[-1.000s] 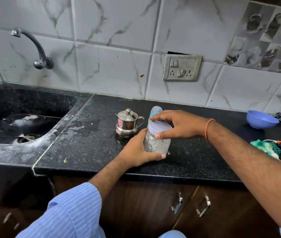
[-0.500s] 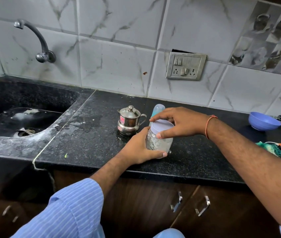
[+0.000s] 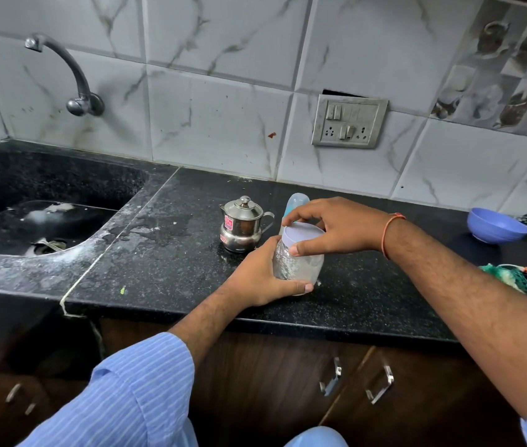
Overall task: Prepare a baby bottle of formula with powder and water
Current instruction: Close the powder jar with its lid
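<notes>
Left hand (image 3: 262,275) wraps a clear plastic jar (image 3: 297,262) with powder-clouded walls, standing on the speckled black granite counter (image 3: 165,253). Right hand (image 3: 330,227) grips its round pale-lilac lid (image 3: 302,233). Translucent baby bottle (image 3: 296,204) stands just behind, shiny lidded steel pot (image 3: 243,225) beside.

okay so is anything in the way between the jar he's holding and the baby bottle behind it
Nothing visible stands between them. The jar, gripped by the left hand, sits just in front of the baby bottle. Only the right hand, gripping the lid, overlaps the bottle. The steel pot stands off to the left.
</notes>
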The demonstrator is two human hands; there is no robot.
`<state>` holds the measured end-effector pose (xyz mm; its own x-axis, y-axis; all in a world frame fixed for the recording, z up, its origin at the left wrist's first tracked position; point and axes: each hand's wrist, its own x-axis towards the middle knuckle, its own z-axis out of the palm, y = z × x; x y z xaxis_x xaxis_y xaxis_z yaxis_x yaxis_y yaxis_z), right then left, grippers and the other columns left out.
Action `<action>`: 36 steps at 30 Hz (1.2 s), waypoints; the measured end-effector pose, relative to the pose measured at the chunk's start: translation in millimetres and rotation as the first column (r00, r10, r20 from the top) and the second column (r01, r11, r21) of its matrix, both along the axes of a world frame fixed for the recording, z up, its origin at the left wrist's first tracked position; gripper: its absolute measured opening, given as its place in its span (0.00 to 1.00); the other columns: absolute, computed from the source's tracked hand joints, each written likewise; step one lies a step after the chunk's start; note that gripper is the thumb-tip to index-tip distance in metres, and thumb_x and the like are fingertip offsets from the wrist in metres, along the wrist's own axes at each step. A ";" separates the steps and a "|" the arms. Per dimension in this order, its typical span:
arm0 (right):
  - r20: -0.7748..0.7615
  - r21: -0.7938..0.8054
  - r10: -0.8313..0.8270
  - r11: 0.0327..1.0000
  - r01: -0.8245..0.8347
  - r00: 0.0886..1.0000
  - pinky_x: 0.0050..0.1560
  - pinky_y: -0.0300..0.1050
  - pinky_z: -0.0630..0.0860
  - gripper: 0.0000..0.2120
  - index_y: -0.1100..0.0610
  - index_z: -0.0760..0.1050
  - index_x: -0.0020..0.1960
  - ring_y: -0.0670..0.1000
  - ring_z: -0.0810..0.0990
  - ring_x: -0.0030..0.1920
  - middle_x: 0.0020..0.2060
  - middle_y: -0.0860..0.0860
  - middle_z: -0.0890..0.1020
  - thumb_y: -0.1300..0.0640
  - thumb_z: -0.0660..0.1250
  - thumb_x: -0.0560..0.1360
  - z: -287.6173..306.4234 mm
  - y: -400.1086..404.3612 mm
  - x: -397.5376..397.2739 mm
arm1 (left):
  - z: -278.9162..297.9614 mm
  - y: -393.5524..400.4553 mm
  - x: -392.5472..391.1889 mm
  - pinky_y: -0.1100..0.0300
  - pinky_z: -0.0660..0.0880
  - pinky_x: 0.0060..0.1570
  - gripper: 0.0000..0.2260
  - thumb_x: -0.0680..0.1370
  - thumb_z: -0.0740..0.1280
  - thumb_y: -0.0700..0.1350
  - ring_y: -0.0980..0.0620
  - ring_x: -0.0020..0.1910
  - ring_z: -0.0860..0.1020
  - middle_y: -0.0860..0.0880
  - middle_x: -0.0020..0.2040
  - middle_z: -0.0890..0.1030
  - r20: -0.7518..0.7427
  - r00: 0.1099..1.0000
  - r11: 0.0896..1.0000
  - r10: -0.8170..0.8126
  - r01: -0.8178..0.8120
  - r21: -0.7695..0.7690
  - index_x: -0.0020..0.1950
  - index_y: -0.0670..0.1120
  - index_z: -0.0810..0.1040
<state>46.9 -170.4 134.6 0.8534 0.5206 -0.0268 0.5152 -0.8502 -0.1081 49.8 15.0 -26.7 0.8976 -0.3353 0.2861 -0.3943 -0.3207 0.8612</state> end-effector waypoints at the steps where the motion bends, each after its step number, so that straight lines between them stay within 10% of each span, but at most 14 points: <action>1: 0.020 -0.015 -0.006 1.000 0.006 1.000 0.61 0.48 0.76 0.29 0.37 0.77 0.70 0.47 0.79 0.57 0.63 0.45 0.82 0.31 0.74 0.72 -0.3 1.3 -0.5 | -0.7 0.2 0.4 0.58 0.79 0.67 0.44 0.67 0.88 0.59 0.62 0.65 0.81 0.60 0.66 0.83 0.000 1.000 1.000 0.001 -0.001 0.000 0.78 0.52 0.72; 17: 0.098 -0.103 -0.063 0.992 0.073 0.993 0.55 0.50 0.78 0.34 0.41 0.79 0.64 0.50 0.81 0.54 0.56 0.45 0.83 0.20 0.64 0.68 -0.5 11.2 -7.8 | -2.0 -0.4 1.7 0.60 0.77 0.67 0.43 0.68 0.88 0.57 0.64 0.66 0.81 0.61 0.65 0.82 0.027 1.000 1.000 0.008 -0.008 -0.003 0.78 0.51 0.72; 24: 0.337 -0.285 -0.176 0.917 0.278 0.925 0.38 0.47 0.72 0.44 0.51 0.77 0.43 0.50 0.78 0.38 0.37 0.49 0.81 0.17 0.37 0.73 5.3 16.3 -18.7 | -1.1 -0.6 1.2 0.54 0.79 0.71 0.45 0.67 0.88 0.58 0.63 0.65 0.82 0.59 0.66 0.84 -0.003 1.000 1.000 -0.011 0.011 -0.002 0.78 0.50 0.72; 27: 0.336 -0.225 -0.227 0.923 0.312 0.914 0.38 0.46 0.72 0.40 0.49 0.80 0.45 0.50 0.80 0.41 0.39 0.48 0.83 0.18 0.46 0.74 10.0 4.8 -17.0 | -1.0 -0.4 1.4 0.56 0.79 0.70 0.45 0.67 0.88 0.58 0.63 0.65 0.82 0.59 0.66 0.83 0.001 1.000 1.000 -0.009 0.009 -0.002 0.78 0.50 0.72; 31: 0.024 -0.037 -0.172 0.984 0.173 0.985 0.59 0.43 0.75 0.38 0.40 0.73 0.75 0.37 0.80 0.53 0.62 0.38 0.83 0.23 0.66 0.71 15.6 -8.6 -13.9 | -1.7 0.1 1.7 0.55 0.79 0.71 0.46 0.67 0.88 0.58 0.63 0.65 0.82 0.59 0.67 0.83 0.000 1.000 1.000 -0.008 0.008 -0.005 0.79 0.50 0.71; 36: -0.042 -0.069 -0.031 0.997 0.028 0.999 0.47 0.28 0.63 0.39 0.36 0.70 0.77 0.23 0.71 0.42 0.56 0.31 0.79 0.35 0.79 0.70 15.7 -6.7 -12.1 | -0.6 0.6 0.5 0.53 0.79 0.70 0.48 0.64 0.86 0.64 0.62 0.66 0.81 0.59 0.67 0.83 -0.008 1.000 1.000 -0.015 0.015 -0.010 0.79 0.51 0.71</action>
<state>34.8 -177.1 150.3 0.8656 0.4910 -0.0988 0.4861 -0.8711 -0.0706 50.2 15.7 -27.3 0.8949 -0.3461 0.2817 -0.3916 -0.3066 0.8676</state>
